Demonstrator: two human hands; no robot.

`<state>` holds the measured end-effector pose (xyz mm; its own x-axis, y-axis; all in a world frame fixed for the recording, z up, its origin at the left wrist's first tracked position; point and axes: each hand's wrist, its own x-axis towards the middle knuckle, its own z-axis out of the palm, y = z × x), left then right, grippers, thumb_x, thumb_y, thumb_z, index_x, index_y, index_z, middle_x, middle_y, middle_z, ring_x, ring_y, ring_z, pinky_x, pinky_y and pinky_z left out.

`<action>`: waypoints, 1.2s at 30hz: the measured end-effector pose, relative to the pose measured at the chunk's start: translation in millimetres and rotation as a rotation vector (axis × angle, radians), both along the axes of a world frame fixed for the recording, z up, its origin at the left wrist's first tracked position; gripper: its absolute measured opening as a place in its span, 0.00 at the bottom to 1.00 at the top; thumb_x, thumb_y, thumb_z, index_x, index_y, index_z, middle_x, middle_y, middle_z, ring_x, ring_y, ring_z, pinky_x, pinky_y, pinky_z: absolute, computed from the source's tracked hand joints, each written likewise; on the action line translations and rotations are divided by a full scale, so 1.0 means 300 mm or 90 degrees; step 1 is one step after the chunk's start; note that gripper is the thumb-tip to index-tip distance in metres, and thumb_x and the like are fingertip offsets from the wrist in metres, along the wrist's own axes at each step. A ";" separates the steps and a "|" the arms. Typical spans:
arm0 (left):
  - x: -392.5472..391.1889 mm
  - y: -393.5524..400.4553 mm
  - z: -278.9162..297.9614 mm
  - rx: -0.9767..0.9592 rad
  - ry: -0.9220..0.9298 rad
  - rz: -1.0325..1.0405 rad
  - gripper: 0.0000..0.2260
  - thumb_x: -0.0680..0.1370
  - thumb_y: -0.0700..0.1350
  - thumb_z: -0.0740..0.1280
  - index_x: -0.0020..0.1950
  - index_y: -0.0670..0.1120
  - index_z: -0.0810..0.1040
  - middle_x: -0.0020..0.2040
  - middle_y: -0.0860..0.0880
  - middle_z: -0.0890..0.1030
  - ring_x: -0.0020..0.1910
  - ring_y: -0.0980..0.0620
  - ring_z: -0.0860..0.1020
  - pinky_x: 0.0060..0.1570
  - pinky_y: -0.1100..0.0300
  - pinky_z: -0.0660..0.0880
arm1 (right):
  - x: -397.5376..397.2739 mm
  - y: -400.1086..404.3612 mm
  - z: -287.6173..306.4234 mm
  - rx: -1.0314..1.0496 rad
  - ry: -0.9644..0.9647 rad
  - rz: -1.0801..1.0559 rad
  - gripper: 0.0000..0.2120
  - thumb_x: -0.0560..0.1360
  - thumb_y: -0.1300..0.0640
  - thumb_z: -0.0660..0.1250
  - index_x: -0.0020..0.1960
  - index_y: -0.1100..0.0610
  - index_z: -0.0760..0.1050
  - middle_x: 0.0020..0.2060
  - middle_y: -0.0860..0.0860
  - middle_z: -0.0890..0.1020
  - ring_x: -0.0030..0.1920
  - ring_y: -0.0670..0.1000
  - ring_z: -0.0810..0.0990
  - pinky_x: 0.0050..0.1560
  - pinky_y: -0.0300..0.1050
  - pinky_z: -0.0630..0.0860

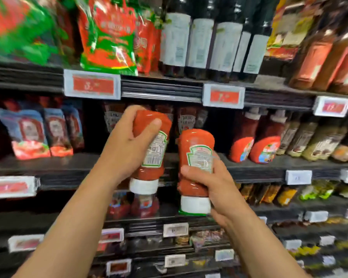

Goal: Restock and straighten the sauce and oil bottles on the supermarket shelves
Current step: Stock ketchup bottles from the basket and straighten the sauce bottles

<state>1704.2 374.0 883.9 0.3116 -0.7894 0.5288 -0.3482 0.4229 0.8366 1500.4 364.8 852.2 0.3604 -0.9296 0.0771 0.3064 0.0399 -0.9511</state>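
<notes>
Left hand [127,145]: grip closed around a cap-down ketchup bottle [151,149].
Right hand [215,185]: grip closed around a second ketchup bottle [195,157].
Shelf [48,163]: behind both.

You hold two red ketchup bottles, the left bottle [151,143] and the right bottle [196,169], each with a white cap and a white label edged in green. Above them your view takes in green-and-red pouches [109,35], dark bottles [209,41] with pale grey labels, and red price tags [92,84] in pale frames on the black shelf [161,89].
</notes>
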 end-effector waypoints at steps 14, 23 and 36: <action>0.149 -0.181 -0.149 -0.054 -0.026 0.079 0.20 0.74 0.69 0.67 0.64 0.70 0.70 0.54 0.61 0.83 0.55 0.57 0.81 0.57 0.52 0.76 | -0.006 -0.358 -0.031 -0.125 0.099 -0.037 0.36 0.55 0.55 0.85 0.60 0.55 0.75 0.49 0.57 0.86 0.49 0.59 0.87 0.44 0.57 0.84; -0.001 -0.036 -0.152 -0.402 -0.282 0.334 0.10 0.77 0.40 0.68 0.57 0.39 0.76 0.55 0.50 0.77 0.55 0.45 0.77 0.55 0.46 0.74 | -0.029 -0.423 -0.045 -0.167 0.044 -0.022 0.33 0.59 0.60 0.84 0.60 0.55 0.74 0.50 0.59 0.85 0.50 0.61 0.86 0.42 0.58 0.84; -0.371 -0.277 -0.205 0.105 -0.218 0.110 0.27 0.72 0.49 0.75 0.66 0.54 0.67 0.56 0.54 0.70 0.57 0.53 0.76 0.57 0.51 0.79 | -0.057 -0.527 -0.067 -0.228 0.046 -0.081 0.31 0.69 0.67 0.77 0.68 0.57 0.68 0.51 0.54 0.86 0.53 0.54 0.87 0.49 0.47 0.83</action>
<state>1593.1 290.9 822.4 0.2752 -0.8239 0.4955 -0.6715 0.2041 0.7123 1483.2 206.8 832.0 0.2597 -0.8858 0.3846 0.2198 -0.3336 -0.9168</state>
